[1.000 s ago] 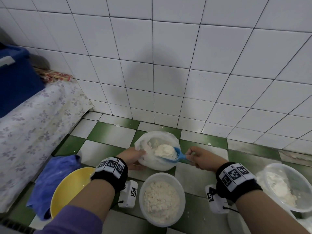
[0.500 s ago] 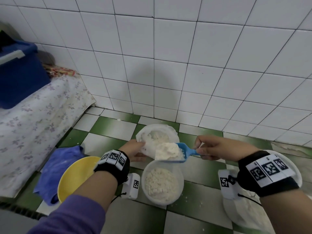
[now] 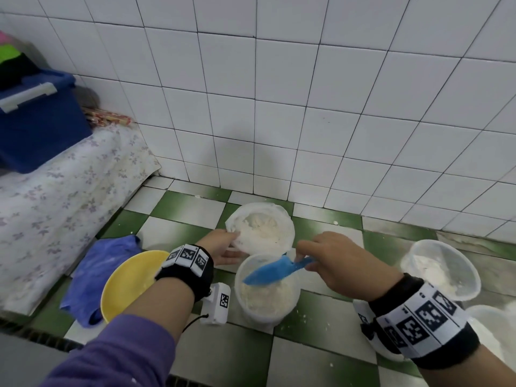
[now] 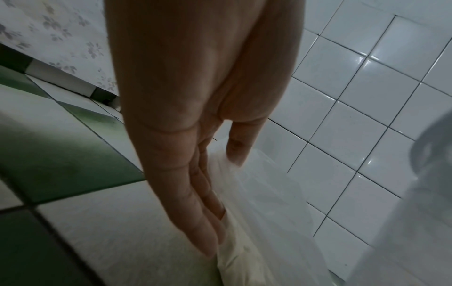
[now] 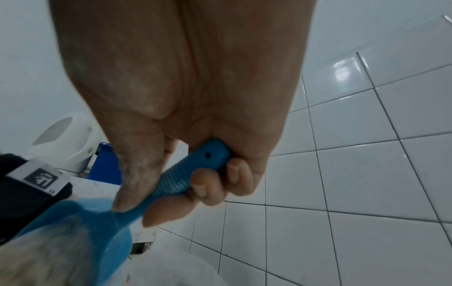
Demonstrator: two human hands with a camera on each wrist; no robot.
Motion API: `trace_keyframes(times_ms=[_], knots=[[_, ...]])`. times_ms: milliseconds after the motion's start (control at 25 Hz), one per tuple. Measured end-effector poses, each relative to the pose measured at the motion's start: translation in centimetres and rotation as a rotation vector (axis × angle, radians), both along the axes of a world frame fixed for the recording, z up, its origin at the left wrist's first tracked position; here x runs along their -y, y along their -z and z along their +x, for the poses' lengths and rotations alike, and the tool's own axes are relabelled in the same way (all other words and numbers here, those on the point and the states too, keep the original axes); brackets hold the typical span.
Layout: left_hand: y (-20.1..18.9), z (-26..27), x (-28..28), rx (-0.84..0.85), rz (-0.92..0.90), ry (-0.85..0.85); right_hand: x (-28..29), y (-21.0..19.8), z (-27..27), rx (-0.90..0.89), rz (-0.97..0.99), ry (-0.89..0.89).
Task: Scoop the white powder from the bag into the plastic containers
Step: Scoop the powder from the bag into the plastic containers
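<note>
The white plastic bag (image 3: 261,227) of powder stands open on the floor by the wall. My left hand (image 3: 220,247) pinches its near edge between thumb and fingers; the wrist view shows the bag film (image 4: 247,193) under my thumb. My right hand (image 3: 326,261) grips the handle of the blue scoop (image 3: 272,272), fingers curled round the handle (image 5: 186,178). The scoop is turned over above a round plastic container (image 3: 266,291) largely filled with white powder. In the right wrist view powder falls from the scoop bowl (image 5: 105,228).
A second clear container (image 3: 441,269) with some powder sits at right. A yellow bowl (image 3: 128,280) and a blue cloth (image 3: 97,272) lie at left. A blue bin (image 3: 36,127) stands on a flowered cover. Tiled wall is close behind the bag.
My right hand lifted the loaded scoop out of the bag, carried it over the near container and tipped it over. My left hand stayed on the bag edge.
</note>
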State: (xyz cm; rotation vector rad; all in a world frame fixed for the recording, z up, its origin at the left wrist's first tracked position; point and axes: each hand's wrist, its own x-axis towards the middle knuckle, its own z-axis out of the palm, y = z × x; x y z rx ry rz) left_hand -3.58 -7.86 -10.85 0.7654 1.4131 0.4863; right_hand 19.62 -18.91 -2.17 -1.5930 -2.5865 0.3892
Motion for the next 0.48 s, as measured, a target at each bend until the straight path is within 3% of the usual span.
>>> trace_keyframes(times_ms=[160,280,480], knots=[[0.0,-0.2,0.3,0.002,0.014,-0.010,0.4,0.5,0.2,-0.003,0.075,-0.017],[0.2,-0.2,0.3,-0.005,0.017,-0.015,0.3,0.2,0.7,-0.037,0.020,0.022],[0.6,-0.4,0.1,-0.027,0.006,0.002,0.0,-1.0,2.2,-0.387,-0.285,0.230]])
